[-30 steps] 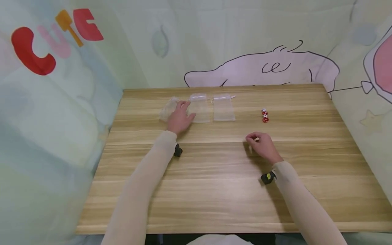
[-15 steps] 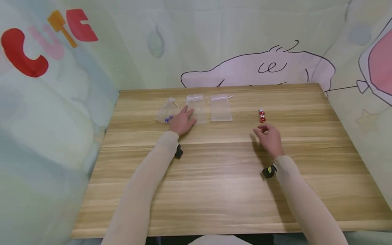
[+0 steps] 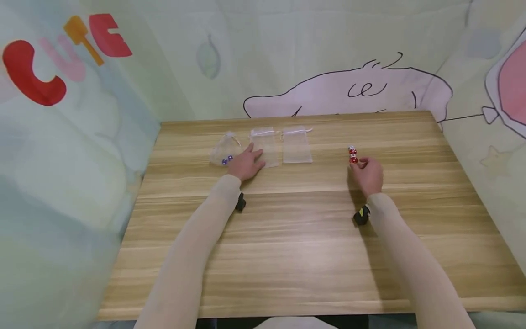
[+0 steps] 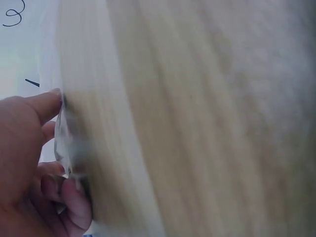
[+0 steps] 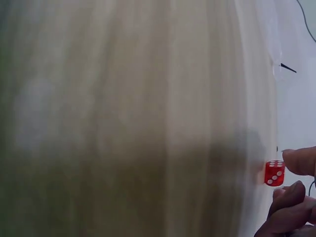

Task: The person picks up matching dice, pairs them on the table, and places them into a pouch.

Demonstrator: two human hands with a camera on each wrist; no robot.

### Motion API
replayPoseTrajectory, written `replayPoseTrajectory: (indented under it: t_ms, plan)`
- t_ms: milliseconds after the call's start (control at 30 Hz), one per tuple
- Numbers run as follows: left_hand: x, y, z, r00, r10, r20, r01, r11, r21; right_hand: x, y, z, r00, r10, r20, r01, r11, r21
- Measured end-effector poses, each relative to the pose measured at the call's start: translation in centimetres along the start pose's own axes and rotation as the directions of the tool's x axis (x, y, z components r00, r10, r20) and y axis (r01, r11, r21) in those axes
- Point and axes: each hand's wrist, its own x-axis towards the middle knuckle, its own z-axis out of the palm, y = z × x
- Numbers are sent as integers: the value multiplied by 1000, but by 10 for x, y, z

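Head view: left hand (image 3: 246, 164) lies spread over a mid-frame bag (image 3: 269, 144); right hand (image 3: 368, 174) meets dice (image 3: 353, 155), grip unclear; picking seems underway, needing a pinch.

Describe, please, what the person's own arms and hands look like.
The left sleeve and right sleeve are long and pale beige. The left hand and right hand wear no gloves. The left wrist device is small and black; the right wrist device is too, with a yellow-green patch.
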Motion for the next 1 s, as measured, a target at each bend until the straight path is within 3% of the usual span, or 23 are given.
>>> replayPoseTrajectory:
  t_ms: [167,400,633,1000]
  plan:
    - [2,1,2,1000,-11,13,11,1000,9,4,0,1,1000,26,13,-26,1000,5]
    - [4,-1,7,1000,-9,1,9,1000,0,6,0,3,999,0,-41,0,1000,-8]
    - [0,0,7,1000,-20,9,20,1000,0,8,2,5,1000,8,-4,-8,1000,-6]
    - [2,2,1,1000,-11,6,11,1000,13,4,5,0,995,-87,39,86,996,38]
